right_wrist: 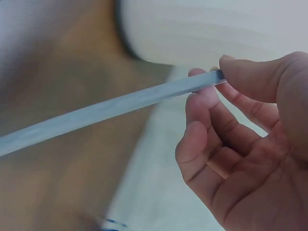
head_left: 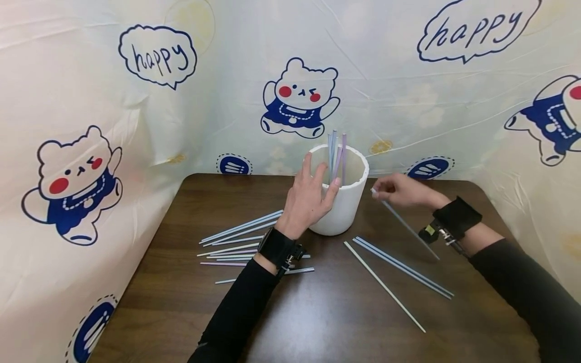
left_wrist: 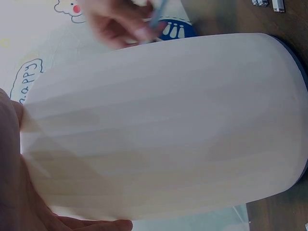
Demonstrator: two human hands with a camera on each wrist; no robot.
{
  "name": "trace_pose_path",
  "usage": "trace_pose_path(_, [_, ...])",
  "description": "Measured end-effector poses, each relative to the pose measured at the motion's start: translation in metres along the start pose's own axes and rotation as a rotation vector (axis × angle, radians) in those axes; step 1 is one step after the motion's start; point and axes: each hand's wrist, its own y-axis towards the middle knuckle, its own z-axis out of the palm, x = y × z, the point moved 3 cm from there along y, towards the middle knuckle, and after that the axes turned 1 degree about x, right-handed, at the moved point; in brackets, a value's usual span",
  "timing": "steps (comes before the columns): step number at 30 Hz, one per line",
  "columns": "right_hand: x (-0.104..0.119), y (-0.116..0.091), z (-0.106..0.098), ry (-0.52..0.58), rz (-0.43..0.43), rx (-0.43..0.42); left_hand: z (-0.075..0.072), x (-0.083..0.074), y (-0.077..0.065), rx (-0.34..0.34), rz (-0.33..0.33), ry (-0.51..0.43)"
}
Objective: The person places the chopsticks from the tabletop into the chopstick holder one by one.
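Note:
A white cup-shaped container (head_left: 338, 209) stands on the table with several blue and purple straws (head_left: 334, 156) upright inside. My left hand (head_left: 309, 199) holds it at the near rim, fingers spread on its left and thumb to the right; in the left wrist view its white wall (left_wrist: 163, 130) fills most of the picture. To the right of the container, my right hand (head_left: 399, 190) pinches one end of a light blue straw (right_wrist: 106, 113) between thumb and fingertips. The straw slants down toward the table, its far end near my right wrist.
Several blue, white and purple straws (head_left: 245, 227) lie left of the container, partly under my left wrist. On the right lie a pair of blue straws (head_left: 404, 267) and a whitish straw (head_left: 386, 288). A printed cloth (head_left: 254, 101) hangs behind the brown table (head_left: 317, 322).

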Motion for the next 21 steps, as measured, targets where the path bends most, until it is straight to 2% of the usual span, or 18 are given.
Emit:
trace_pose_path(4, [0.020, -0.009, -0.032, -0.010, -0.012, -0.074, 0.000, 0.000, 0.001, -0.002, 0.000, 0.000])
trace_pose_path(10, [0.052, -0.020, -0.071, -0.004, 0.046, -0.177, 0.000, 0.001, 0.001, -0.001, -0.003, -0.005])
trace_pose_path(14, [0.077, -0.023, -0.094, 0.062, 0.042, -0.251, 0.000, 0.001, 0.001, -0.001, -0.002, -0.002])
trace_pose_path(21, [0.118, -0.031, -0.124, 0.207, -0.039, -0.387, 0.000, 0.001, 0.000, 0.010, -0.011, -0.009])
